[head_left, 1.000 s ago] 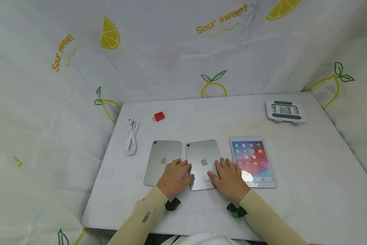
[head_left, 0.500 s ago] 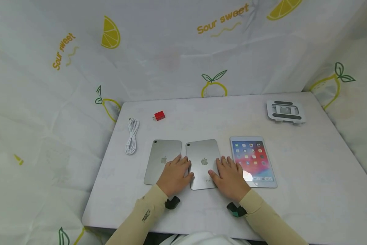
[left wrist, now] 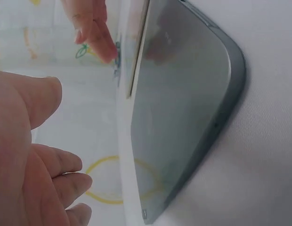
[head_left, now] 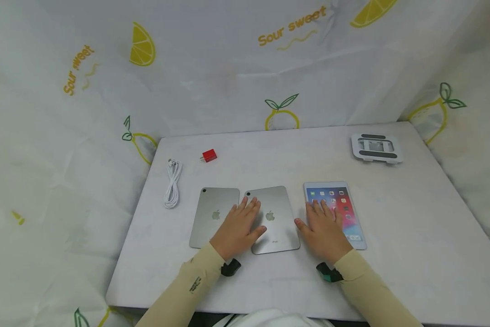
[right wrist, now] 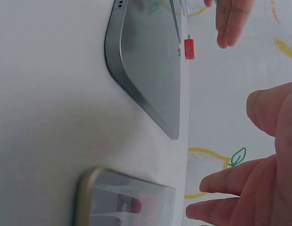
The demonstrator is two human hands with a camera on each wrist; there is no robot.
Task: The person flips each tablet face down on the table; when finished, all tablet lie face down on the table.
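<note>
Three tablets lie in a row on the table. The left tablet [head_left: 206, 213] and the middle tablet [head_left: 277, 204] are face down, silver backs with apple logos showing. Face up at the right is a white-framed tablet [head_left: 353, 222], its screen lit with app icons. My left hand [head_left: 234, 229] hovers over the gap between the left and middle tablets, fingers extended. In the left wrist view, air shows between that hand [left wrist: 28, 136] and the middle tablet [left wrist: 183, 84]. My right hand [head_left: 326, 231] is raised over the lit tablet's left side, holding nothing, its fingers extended and partly covering the screen.
A coiled white cable [head_left: 172, 184] lies at the table's left side. Near the back left is a red charger plug [head_left: 209, 155]. A grey-white folded stand [head_left: 377, 148] sits at the back right. White cloth with lemon prints hangs behind the table [head_left: 417, 218].
Both hands have lifted off the middle tablet's edges. The left moved forward and slightly right; the right moved forward and right over the lit tablet. The tablets stay in place.
</note>
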